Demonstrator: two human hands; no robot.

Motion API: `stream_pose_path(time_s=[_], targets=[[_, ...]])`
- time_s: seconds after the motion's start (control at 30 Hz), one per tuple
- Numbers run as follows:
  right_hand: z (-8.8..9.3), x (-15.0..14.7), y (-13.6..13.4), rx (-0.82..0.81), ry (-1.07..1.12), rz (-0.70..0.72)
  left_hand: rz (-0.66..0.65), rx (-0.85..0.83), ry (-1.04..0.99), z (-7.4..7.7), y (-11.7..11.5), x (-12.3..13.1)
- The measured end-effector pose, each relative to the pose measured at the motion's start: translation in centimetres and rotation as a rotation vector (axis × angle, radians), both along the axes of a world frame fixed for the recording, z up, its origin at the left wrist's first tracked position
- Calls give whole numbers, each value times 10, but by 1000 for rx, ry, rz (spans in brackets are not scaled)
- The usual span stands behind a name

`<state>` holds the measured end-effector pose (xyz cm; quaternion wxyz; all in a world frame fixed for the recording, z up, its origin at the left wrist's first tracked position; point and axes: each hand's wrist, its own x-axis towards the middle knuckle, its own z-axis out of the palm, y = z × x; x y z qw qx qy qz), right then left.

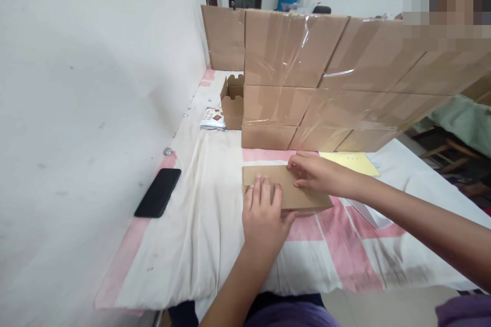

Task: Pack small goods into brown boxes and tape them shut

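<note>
A small closed brown cardboard box [284, 184] lies flat on the cloth in front of me. My left hand [264, 209] rests on its near left part, fingers stretched over the lid and the thumb along the front edge. At the far edge of the box, my right hand [312, 171] has its fingers curled over the lid's rim, with the thumb on top. Part of the lid is hidden beneath both hands. Behind the right forearm lies a yellow sheet [353, 162], and a white booklet or sheet [370, 213] shows under that arm.
A wall of taped cardboard boxes [284, 51] stands behind the work area. At its left are an open cardboard box [232, 112] and white printed packets [213, 118]. A black phone [158, 192] lies at left, by the white wall [76, 112]. A person [460, 7] is at upper right.
</note>
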<state>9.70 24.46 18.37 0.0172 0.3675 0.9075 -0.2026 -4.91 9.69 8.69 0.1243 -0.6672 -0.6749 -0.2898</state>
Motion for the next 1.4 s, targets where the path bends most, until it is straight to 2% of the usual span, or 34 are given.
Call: stream_pose_path(time_s=[0.07, 0.13, 0.27, 0.33, 0.6, 0.7, 0.83, 0.9, 1.0, 1.07, 1.2, 1.3, 1.4], targets=[[-2, 4, 7, 86, 13, -23, -3, -3, -6, 0, 0, 0], [-5, 9, 16, 66, 12, -68, -4, -8, -16, -1, 1, 0], [-14, 19, 26, -322, -61, -211, 5, 0, -23, -2, 2, 1], [-18, 21, 23, -411, -23, -261, 5, 0, -16, -1, 2, 1], [-45, 24, 3, -194, 228, -383, 2, -1, 10, -3, 0, -1], [-56, 26, -4, -189, 376, -433, -8, 9, 18, -5, -1, -2], [-66, 34, -20, -282, 575, -503, -18, -3, 21, -5, -1, -3], [-72, 42, -31, -337, 663, -495, -22, -4, 27, -4, -1, -4], [-84, 57, -47, -371, 786, -370, -42, 3, 38, -2, 0, -7], [-95, 65, -55, -373, 841, -292, -58, 4, 39, -1, -1, -9], [-122, 65, -62, -344, 967, -231, -77, -26, 51, 4, -5, -10], [-144, 57, -60, -263, 1079, -228, -91, -47, 61, 14, -4, -11], [-156, 52, -58, -171, 1126, -239, -118, -68, 50, 31, 6, -11]])
